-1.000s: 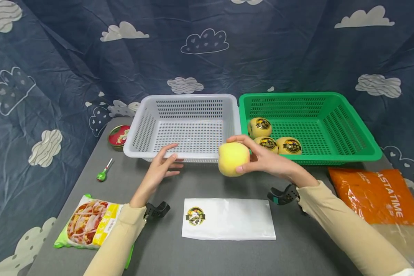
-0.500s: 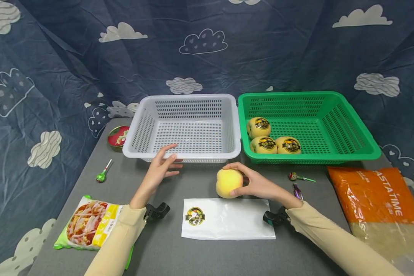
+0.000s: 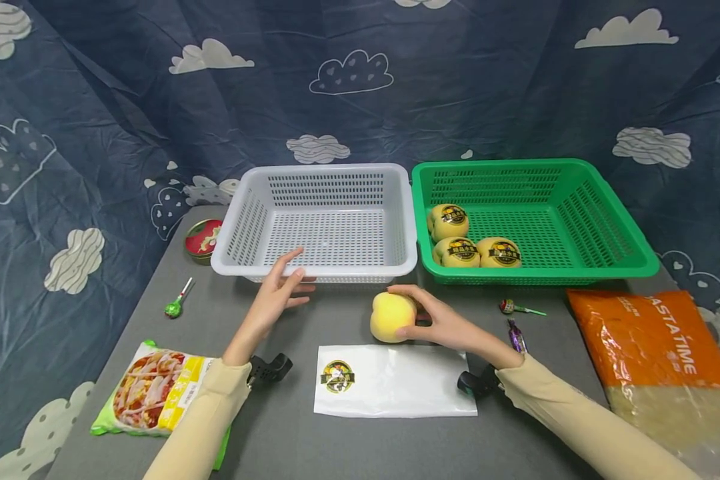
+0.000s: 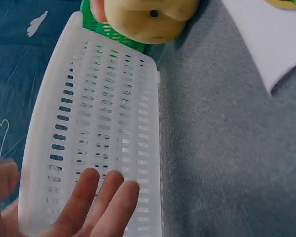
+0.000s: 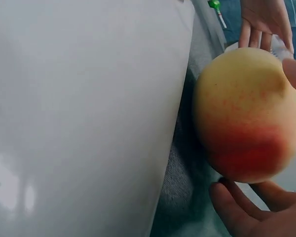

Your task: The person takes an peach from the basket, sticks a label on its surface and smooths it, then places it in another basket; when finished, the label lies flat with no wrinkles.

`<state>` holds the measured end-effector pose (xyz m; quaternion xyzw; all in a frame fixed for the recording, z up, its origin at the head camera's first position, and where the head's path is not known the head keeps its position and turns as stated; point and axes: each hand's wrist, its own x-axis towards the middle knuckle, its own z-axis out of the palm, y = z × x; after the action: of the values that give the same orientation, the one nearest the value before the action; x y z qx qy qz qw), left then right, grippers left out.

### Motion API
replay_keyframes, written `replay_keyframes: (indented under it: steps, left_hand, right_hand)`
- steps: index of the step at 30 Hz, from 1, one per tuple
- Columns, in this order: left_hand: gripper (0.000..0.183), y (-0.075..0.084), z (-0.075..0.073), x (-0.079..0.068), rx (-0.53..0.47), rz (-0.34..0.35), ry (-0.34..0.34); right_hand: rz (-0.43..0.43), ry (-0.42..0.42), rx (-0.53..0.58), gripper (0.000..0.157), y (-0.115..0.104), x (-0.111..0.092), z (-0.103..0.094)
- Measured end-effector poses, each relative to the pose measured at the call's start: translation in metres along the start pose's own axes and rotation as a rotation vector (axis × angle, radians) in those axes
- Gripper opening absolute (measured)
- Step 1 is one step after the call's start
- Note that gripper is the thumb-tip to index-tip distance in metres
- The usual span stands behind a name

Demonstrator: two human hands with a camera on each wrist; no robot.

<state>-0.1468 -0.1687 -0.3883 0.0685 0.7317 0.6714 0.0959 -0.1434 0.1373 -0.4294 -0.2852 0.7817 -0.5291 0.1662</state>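
My right hand holds a yellow peach between thumb and fingers, low over the table just behind a flat white packet with a round logo. In the right wrist view the peach shows a red blush, with fingers below it and a fingertip at its upper right. My left hand holds nothing. Its fingers are spread, relaxed, at the front rim of the white basket; whether they touch it I cannot tell. In the left wrist view several fingers lie before the basket wall.
A green basket at the right holds 3 yellow fruits with dark labels. To the right lie a lollipop, a purple-wrapped sweet and an orange pasta bag. At left are a green lollipop, a round tin and a food bag.
My right hand has brought the peach down from the baskets' front rims toward the table, uncovering the lollipop and purple sweet. Over the last half second it barely moved. My left hand stays put.
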Motion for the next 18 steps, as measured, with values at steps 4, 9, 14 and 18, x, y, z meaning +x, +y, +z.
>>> replay_keyframes:
  steps: [4, 9, 14, 18]
  left_hand:
    - [0.053, -0.007, 0.001, -0.007, 0.12, 0.058, -0.097]
    - [0.047, -0.016, 0.011, -0.027, 0.353, 0.151, -0.273]
    - [0.035, -0.026, 0.03, -0.047, 0.614, 0.186, -0.437]
    - [0.032, -0.039, 0.044, -0.058, 0.833, 0.223, -0.434]
  right_hand:
    - [-0.019, 0.071, -0.076, 0.06, -0.009, -0.016, -0.005]
    - [-0.068, 0.166, -0.232, 0.048, -0.016, -0.042, -0.007]
    - [-0.137, 0.111, -0.308, 0.038, -0.014, -0.067, -0.002]
    - [-0.113, 0.003, -0.349, 0.035, -0.01, -0.081, 0.005]
